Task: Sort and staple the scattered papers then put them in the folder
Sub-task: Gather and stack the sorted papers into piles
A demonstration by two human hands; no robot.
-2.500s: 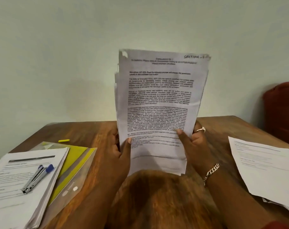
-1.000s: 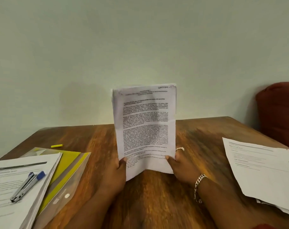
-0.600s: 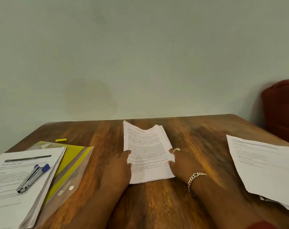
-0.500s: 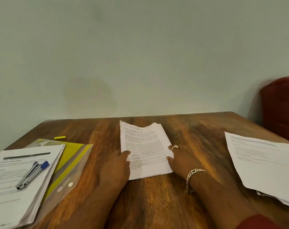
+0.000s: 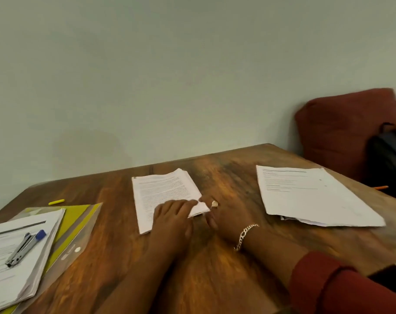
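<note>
A stack of printed papers [image 5: 163, 191] lies flat in the middle of the wooden table [image 5: 215, 268]. My left hand [image 5: 172, 218] rests on the stack's near end with straight fingers pointing right. My right hand [image 5: 219, 216], with a ring and a bracelet, lies on the table and touches the stack's near right corner. A yellow folder in a clear sleeve [image 5: 75, 223] sits at the left, partly under another paper pile [image 5: 13, 268]. A silver stapler with a blue end [image 5: 22, 248] lies on that pile.
A third spread of papers [image 5: 312, 196] lies at the right of the table. A small yellow marker [image 5: 56, 202] sits behind the folder. Off the table's right edge are a red cushion [image 5: 342, 130], a black bag [image 5: 389, 159] and an orange pencil [image 5: 381, 187].
The stack I held upright in both hands has been lowered flat onto the table. My left hand moved onto its near end, and my right hand let go and sits at its corner.
</note>
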